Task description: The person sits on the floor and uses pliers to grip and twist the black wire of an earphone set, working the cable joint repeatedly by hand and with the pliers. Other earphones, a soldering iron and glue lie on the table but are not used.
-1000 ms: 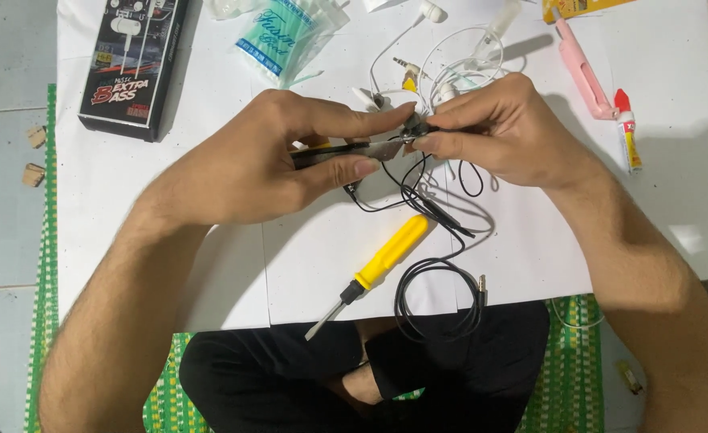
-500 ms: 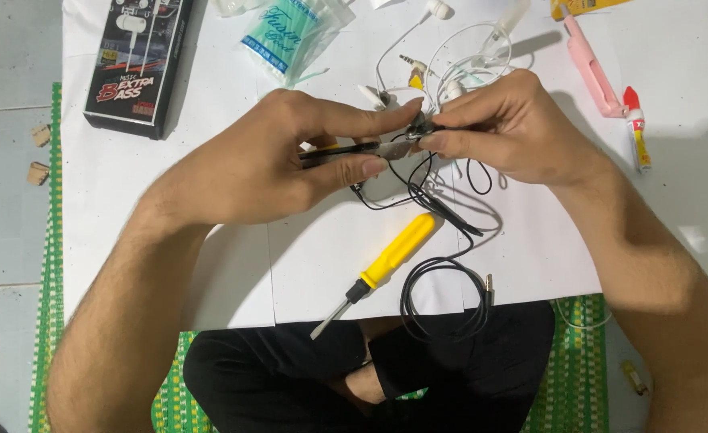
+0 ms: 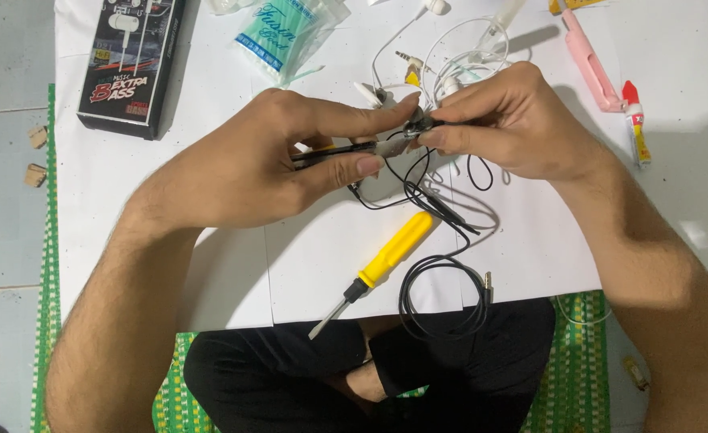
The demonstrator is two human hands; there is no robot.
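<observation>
Both hands — left hand [image 3: 269, 164], right hand [image 3: 514, 120] — pinch a slim tool [image 3: 354, 150] and black cable [image 3: 442, 208] mid-frame (yellow screwdriver [image 3: 382, 261] below, pink cutter [image 3: 590, 60] upper right).

Work surface layout
Screwdriver [image 3: 378, 269] lies near, cable [image 3: 442, 265] to its right; box [image 3: 129, 60] far left; glue tube [image 3: 636, 124] far right.

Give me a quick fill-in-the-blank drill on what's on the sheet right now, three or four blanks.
1. The screwdriver lying below the hands has a ____ handle.
2. The left hand and right hand together pinch a small tool at the end of a ____ cable.
3. The pink tool lies near the ____ hand.
4. The boxed earphone package at the far left is mainly ____.

Missing words: yellow; black; right; black
</observation>
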